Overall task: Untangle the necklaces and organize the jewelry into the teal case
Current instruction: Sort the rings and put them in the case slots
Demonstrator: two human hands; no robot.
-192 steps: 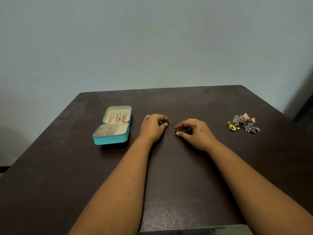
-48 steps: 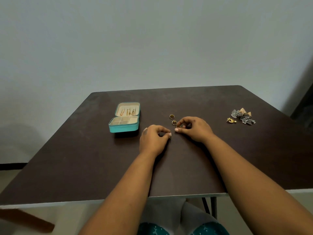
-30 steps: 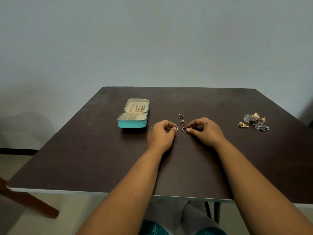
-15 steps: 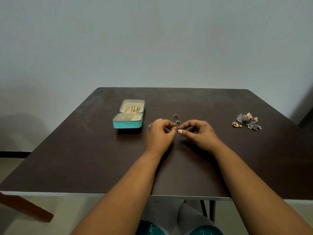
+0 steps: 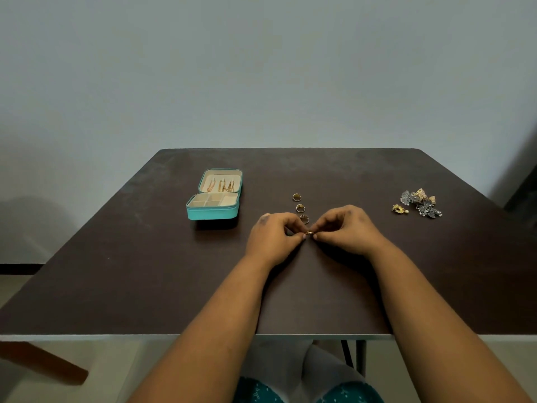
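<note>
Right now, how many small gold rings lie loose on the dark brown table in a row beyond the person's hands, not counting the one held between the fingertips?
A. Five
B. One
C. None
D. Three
D: three small gold rings lie in a row on the dark brown table, while the left hand and right hand pinch a fourth ring.
</note>
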